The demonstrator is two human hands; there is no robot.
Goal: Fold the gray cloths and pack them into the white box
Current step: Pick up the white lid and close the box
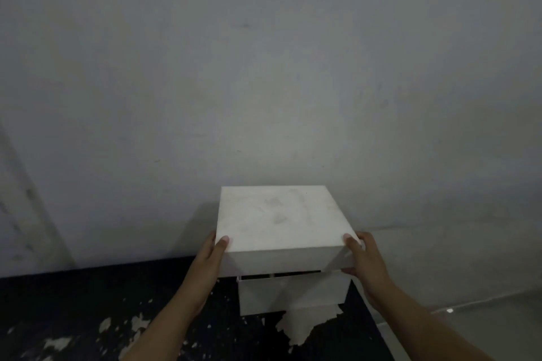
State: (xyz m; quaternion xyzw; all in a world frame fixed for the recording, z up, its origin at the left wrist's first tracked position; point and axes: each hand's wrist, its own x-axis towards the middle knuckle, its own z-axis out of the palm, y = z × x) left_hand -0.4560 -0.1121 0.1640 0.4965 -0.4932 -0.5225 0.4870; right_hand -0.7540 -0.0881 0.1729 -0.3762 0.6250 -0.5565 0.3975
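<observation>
A white box lid (pixel 278 217) hangs just above the white box base (pixel 293 293), with a thin dark gap between them. My left hand (pixel 211 255) grips the lid's left side, thumb on its top corner. My right hand (pixel 363 258) grips the right side the same way. The base stands on a black table. No gray cloth shows; the inside of the box is hidden by the lid.
The black table (pixel 88 302) has worn, flaking white patches, one large patch (pixel 305 322) right in front of the box. Its right edge runs close beside the box. A pale wall (pixel 264 82) rises directly behind, and a light floor (pixel 469 287) lies to the right.
</observation>
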